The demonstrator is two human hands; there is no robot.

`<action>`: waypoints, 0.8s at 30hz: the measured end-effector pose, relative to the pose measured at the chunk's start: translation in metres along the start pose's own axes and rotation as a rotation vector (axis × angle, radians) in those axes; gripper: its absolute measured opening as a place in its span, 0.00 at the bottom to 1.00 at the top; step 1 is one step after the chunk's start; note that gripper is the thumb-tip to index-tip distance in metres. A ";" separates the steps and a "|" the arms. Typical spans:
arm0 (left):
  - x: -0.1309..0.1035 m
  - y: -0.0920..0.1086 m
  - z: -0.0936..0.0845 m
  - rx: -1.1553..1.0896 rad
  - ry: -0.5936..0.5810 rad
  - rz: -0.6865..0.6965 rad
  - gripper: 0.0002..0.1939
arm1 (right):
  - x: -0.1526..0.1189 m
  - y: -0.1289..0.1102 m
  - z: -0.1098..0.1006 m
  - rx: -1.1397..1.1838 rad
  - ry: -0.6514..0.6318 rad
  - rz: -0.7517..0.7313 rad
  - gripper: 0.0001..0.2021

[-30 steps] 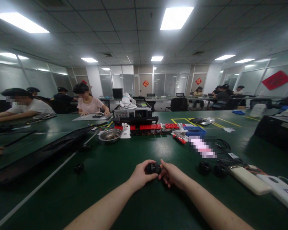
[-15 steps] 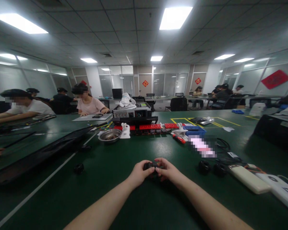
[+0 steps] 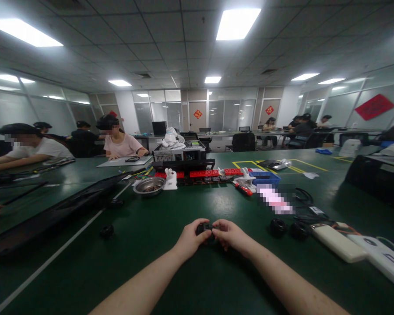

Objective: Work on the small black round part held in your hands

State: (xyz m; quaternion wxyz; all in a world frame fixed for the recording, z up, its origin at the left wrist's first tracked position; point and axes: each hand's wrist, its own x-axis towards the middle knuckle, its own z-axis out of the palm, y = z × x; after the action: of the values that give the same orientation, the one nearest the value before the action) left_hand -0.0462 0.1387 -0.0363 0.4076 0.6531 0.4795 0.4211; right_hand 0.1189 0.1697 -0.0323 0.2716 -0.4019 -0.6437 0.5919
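Observation:
A small black part point(image 3: 205, 228) is held between my two hands above the green table point(image 3: 197, 280). My left hand point(image 3: 194, 236) is closed round its left side, thumb in front. From the right, the fingers of my right hand point(image 3: 228, 234) pinch at the part's right end. The fingers hide much of its shape. A round black piece point(image 3: 107, 231) lies on the table to the left, and two more black rings point(image 3: 278, 227) lie to the right.
Ahead are a metal bowl point(image 3: 149, 186), red strips point(image 3: 203, 173), a red screwdriver point(image 3: 243, 189) and a blue tray point(image 3: 265, 178). A long black panel point(image 3: 68, 210) lies left; a cream power bank point(image 3: 339, 243) lies right. People sit across and at left.
The view has shifted slightly. My right fingers have closed in more on the black part, while my left hand keeps its hold. The person in pink has moved a hand slightly.

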 end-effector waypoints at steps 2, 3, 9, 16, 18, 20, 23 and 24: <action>0.003 -0.003 0.001 -0.044 -0.006 -0.049 0.22 | 0.001 0.003 0.000 -0.023 -0.003 -0.055 0.17; 0.004 -0.005 0.001 -0.057 -0.013 -0.060 0.21 | 0.002 0.004 0.000 -0.039 -0.005 -0.066 0.19; 0.006 -0.009 0.002 -0.085 -0.024 -0.091 0.20 | -0.020 -0.020 -0.004 -0.485 0.172 -0.136 0.33; 0.003 -0.005 0.000 -0.010 -0.065 -0.106 0.21 | -0.107 -0.030 -0.051 -0.580 0.184 0.087 0.19; 0.002 -0.004 0.000 0.052 -0.066 -0.103 0.21 | -0.130 -0.010 -0.080 -0.659 0.357 0.202 0.16; 0.003 -0.004 0.001 0.084 -0.069 -0.103 0.21 | -0.145 0.014 -0.110 -0.756 0.557 0.417 0.15; 0.002 -0.003 0.000 0.100 -0.072 -0.101 0.21 | -0.151 0.046 -0.145 -0.840 0.713 0.468 0.24; 0.002 -0.003 0.000 0.111 -0.067 -0.092 0.21 | -0.149 0.053 -0.153 -0.865 0.734 0.453 0.27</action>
State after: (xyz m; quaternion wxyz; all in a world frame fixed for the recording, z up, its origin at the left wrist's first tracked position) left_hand -0.0469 0.1410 -0.0392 0.4056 0.6657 0.5178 0.3524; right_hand 0.3342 0.1262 -0.0419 0.1551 -0.7804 -0.5887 0.1427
